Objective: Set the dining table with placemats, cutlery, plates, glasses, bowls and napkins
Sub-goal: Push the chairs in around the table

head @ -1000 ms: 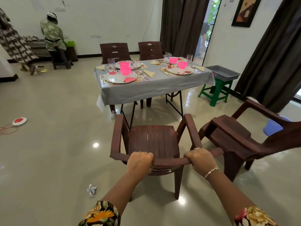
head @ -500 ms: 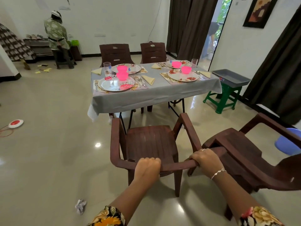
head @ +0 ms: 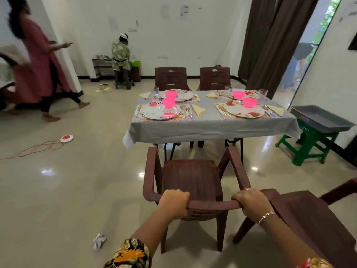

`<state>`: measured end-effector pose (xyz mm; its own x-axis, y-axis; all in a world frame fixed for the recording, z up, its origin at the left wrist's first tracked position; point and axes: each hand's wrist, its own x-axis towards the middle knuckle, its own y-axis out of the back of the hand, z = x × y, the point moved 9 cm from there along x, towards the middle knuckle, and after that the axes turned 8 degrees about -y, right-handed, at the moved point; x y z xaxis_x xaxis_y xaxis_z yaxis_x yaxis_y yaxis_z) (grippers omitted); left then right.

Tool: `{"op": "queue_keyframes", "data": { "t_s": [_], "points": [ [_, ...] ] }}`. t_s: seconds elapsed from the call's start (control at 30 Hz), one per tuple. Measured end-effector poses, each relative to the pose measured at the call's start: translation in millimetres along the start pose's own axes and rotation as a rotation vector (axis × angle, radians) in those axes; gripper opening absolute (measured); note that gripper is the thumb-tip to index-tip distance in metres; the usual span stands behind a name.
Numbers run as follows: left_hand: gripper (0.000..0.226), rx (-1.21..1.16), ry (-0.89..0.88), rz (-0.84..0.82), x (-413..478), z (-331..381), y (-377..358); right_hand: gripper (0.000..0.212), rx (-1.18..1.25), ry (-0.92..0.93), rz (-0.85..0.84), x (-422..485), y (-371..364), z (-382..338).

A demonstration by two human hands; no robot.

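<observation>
Four places are sitting laid on the grey-clothed surface [head: 208, 128] ahead of you, just beyond the brown chair [head: 191, 176] you are facing toward its near edge. You are gripping the chair's top rail with both hands, left hand [head: 174, 202] and right hand [head: 251, 202] curled round it, likely to steer it squarely to the left setting. Flowered plates [head: 154, 112] are resting on placemats [head: 186, 117], pink bowls [head: 168, 103] sitting on them, folded napkins [head: 199, 110] lying alongside, glasses [head: 262, 93] standing nearby.

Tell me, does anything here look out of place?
Yes. A crumpled paper lies on the floor left of the held chair, and a loose orange cord trails across the floor farther left. The table looks orderly.
</observation>
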<state>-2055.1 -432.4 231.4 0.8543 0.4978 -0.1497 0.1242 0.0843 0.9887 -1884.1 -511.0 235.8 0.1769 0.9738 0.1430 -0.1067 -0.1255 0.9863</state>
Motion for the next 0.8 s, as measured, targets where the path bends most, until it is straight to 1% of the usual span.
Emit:
{"op": "queue_keyframes", "data": {
  "t_s": [0.07,0.13,0.17,0.33,0.4,0.43,0.5,0.8],
  "points": [
    [0.02,0.033,0.045,-0.002,4.6,-1.8,-1.9,0.025,0.024,0.02,-0.051,2.7,-0.7,4.0],
    [0.019,0.068,0.095,-0.007,6.7,-1.8,-5.2,0.026,0.021,0.058,-0.12,1.3,-4.7,1.4],
    [0.019,0.076,0.119,-0.009,7.1,-2.4,-7.3,0.027,0.035,0.061,-0.119,1.2,-7.8,1.8],
    [0.018,0.11,0.164,-0.001,11.5,-6.4,-11.6,0.024,0.026,0.025,-0.071,5.0,-10.8,12.6],
    [0.02,0.132,0.171,-0.006,16.2,-7.0,-11.9,0.031,-0.02,0.054,-0.049,8.6,-10.3,14.2],
    [0.02,0.136,0.176,-0.012,18.9,-7.3,-11.7,0.035,-0.035,0.072,-0.012,11.0,-7.4,14.9],
    [0.021,0.135,0.185,-0.015,23.2,-7.6,-11.0,0.039,-0.016,0.087,0.028,15.9,-6.2,18.2],
    [0.021,0.141,0.225,0.006,42.3,-6.9,-2.5,0.039,-0.009,0.137,0.035,38.6,-17.9,35.4]
  ]
}}
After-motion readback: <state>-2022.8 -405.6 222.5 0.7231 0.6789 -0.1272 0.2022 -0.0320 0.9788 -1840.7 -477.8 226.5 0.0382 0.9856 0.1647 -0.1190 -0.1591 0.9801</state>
